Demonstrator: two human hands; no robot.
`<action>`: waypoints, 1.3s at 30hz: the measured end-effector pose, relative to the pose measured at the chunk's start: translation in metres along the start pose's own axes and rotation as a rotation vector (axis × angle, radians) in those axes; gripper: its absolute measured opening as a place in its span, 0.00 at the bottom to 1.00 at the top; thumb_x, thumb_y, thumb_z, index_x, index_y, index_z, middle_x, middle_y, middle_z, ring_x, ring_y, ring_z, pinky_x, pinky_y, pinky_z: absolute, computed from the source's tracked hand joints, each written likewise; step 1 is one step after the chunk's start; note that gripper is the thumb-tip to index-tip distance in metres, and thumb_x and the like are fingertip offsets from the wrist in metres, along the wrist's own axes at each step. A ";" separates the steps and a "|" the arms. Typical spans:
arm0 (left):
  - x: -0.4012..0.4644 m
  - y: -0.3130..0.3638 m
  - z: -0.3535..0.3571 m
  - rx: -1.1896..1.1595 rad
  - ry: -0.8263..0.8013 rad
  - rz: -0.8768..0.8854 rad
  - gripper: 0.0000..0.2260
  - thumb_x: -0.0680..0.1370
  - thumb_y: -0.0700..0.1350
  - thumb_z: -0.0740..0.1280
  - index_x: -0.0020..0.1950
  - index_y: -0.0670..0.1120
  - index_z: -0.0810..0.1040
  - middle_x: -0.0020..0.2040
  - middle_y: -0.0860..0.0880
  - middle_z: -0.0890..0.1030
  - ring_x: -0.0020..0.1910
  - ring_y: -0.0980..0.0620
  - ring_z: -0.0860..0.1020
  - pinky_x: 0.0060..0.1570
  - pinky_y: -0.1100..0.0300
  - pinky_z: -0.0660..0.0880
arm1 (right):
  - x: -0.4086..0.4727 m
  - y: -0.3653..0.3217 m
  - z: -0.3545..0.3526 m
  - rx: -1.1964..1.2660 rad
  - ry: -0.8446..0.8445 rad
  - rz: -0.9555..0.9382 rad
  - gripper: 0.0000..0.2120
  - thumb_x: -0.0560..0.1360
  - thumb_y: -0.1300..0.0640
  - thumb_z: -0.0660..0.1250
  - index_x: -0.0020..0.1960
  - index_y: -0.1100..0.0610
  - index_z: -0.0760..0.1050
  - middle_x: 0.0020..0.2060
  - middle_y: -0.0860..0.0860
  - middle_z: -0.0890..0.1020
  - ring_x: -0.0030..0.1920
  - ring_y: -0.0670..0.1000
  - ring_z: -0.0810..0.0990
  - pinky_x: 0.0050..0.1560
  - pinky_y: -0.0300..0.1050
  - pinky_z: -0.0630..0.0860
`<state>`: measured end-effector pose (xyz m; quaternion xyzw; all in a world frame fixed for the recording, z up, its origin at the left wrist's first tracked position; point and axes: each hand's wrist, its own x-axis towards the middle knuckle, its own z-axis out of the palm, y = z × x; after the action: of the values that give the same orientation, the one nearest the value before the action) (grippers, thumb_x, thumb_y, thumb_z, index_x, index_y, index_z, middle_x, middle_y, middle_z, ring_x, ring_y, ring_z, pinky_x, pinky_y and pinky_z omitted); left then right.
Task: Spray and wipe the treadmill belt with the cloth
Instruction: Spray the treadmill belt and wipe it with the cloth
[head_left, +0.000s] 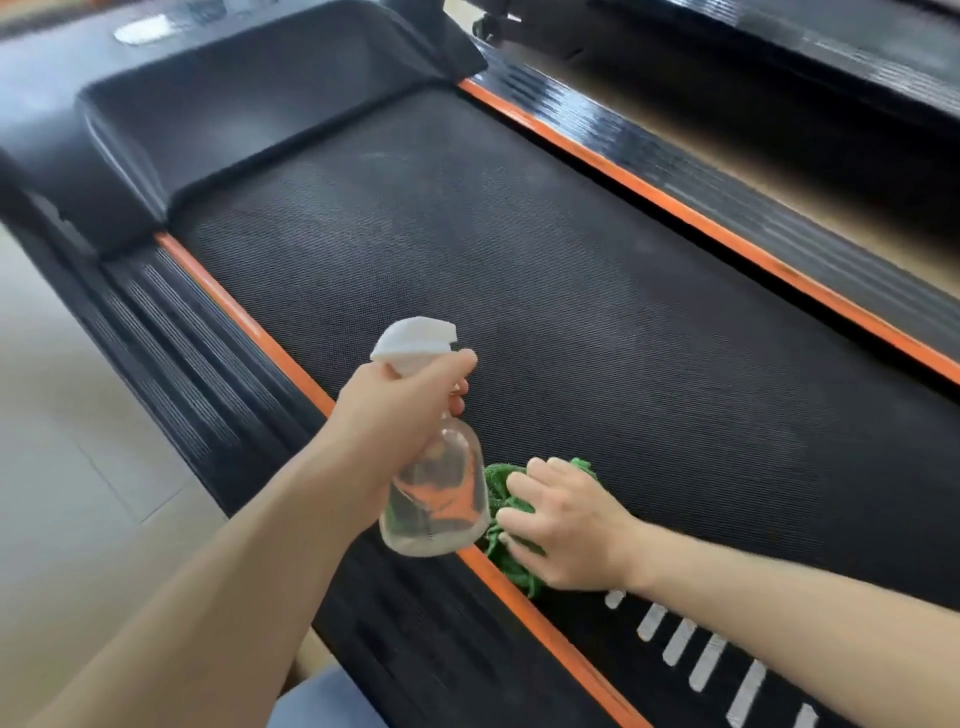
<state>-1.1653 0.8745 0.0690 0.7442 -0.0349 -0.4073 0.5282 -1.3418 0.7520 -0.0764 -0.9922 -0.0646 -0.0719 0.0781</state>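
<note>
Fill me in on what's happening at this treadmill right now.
A person is cleaning the treadmill belt. Their left hand grips a clear spray bottle with a white trigger head, held above the belt's left orange edge strip and aimed up the belt. Their right hand presses a green cloth flat on the belt near that same edge, fingers spread over it. Whether spray is coming out cannot be seen.

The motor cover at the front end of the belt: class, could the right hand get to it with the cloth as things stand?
Probably yes. The right hand rests on the cloth on the belt, and nothing lies on the belt between it and the motor cover, though it looks a long stretch.
</note>
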 end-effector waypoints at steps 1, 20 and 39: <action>-0.001 -0.001 0.001 0.018 0.005 0.004 0.12 0.71 0.56 0.76 0.39 0.48 0.86 0.34 0.52 0.83 0.39 0.46 0.80 0.48 0.47 0.81 | 0.008 0.013 -0.001 -0.008 -0.004 -0.076 0.12 0.80 0.49 0.61 0.41 0.54 0.71 0.41 0.53 0.73 0.42 0.55 0.70 0.41 0.51 0.67; 0.002 0.008 0.015 0.051 -0.032 0.084 0.12 0.73 0.57 0.76 0.39 0.49 0.85 0.36 0.53 0.84 0.40 0.52 0.81 0.47 0.53 0.79 | -0.046 -0.007 0.002 0.025 0.117 0.383 0.12 0.77 0.48 0.65 0.41 0.54 0.72 0.41 0.50 0.72 0.41 0.52 0.68 0.42 0.50 0.68; 0.005 -0.006 0.064 0.152 -0.119 0.032 0.14 0.74 0.58 0.77 0.42 0.47 0.87 0.34 0.56 0.84 0.38 0.53 0.80 0.47 0.56 0.79 | 0.012 0.077 0.009 -0.145 0.280 0.780 0.13 0.77 0.47 0.60 0.43 0.56 0.74 0.41 0.55 0.73 0.41 0.58 0.71 0.39 0.52 0.70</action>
<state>-1.2055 0.8258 0.0541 0.7559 -0.1090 -0.4385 0.4738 -1.3184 0.6790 -0.0951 -0.9259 0.3323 -0.1757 0.0374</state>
